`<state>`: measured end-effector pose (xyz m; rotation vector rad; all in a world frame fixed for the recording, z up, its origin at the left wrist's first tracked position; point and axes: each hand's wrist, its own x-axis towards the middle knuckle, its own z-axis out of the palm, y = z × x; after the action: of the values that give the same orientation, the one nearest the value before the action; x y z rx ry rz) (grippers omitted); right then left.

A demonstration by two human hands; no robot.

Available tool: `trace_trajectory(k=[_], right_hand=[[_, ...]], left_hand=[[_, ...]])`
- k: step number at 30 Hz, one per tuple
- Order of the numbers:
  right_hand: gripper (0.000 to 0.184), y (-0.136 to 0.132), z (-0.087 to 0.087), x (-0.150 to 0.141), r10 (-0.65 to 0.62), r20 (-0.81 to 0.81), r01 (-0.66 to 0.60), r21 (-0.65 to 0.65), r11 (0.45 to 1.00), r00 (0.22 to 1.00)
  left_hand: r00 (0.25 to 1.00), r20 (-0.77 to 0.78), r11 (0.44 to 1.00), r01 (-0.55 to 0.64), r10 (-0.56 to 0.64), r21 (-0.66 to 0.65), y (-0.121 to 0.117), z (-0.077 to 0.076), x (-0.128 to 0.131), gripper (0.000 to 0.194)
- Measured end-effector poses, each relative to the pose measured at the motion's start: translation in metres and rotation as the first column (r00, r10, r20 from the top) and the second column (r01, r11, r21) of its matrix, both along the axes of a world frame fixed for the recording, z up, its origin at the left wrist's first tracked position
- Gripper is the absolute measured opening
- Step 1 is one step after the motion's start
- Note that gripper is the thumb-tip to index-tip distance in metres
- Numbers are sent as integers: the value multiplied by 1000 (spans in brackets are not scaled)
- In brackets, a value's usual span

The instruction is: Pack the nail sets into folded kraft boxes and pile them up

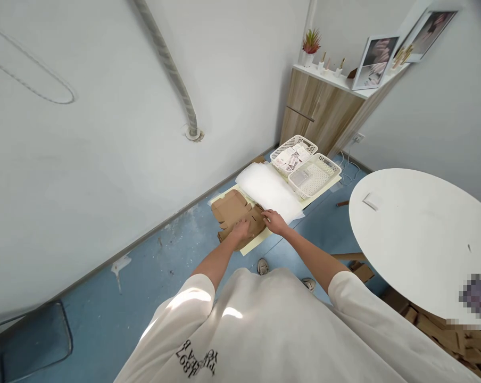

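A brown cardboard mailer box (229, 208), partly folded, lies with its lid flap spread out on a pale yellow sheet on the floor. My left hand (242, 230) has its fingers curled on the near part of the cardboard, gripping it. At the box's right side, my right hand (274, 221) pinches the edge by the folded side flaps. A thick white padded sheet or stack (266, 186) lies just beyond both hands. What my fingertips press against is partly hidden.
Behind the white stack stand a white basket (275, 164) of printed cards and another white basket (324, 178). A round white table (416, 229) is at the right, with cardboard pieces (444, 332) beneath it. A wooden cabinet (324, 103) fills the corner. A dark chair (36, 340) stands lower left.
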<state>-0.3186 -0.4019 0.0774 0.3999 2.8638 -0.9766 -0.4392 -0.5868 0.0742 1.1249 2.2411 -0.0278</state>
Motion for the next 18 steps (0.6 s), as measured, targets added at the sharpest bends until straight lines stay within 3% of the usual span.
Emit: trace_trajectory(k=[3, 9, 15, 18], right_hand=[[39, -3, -1, -8, 36, 16, -37, 24, 999, 999], [38, -7, -4, -16, 78, 43, -80, 43, 996, 996], [40, -10, -5, -19, 120, 54, -124, 88, 988, 991], [40, -15, -3, -20, 167, 57, -173, 127, 977, 984]], left_hand=[[999, 41, 1000, 21, -22, 19, -1, -2, -6, 50], [996, -24, 996, 91, -91, -25, 0, 0, -5, 64], [997, 28, 997, 72, -71, -37, 3, 3, -8, 37], [998, 30, 998, 63, -63, 3, -3, 4, -9, 35]])
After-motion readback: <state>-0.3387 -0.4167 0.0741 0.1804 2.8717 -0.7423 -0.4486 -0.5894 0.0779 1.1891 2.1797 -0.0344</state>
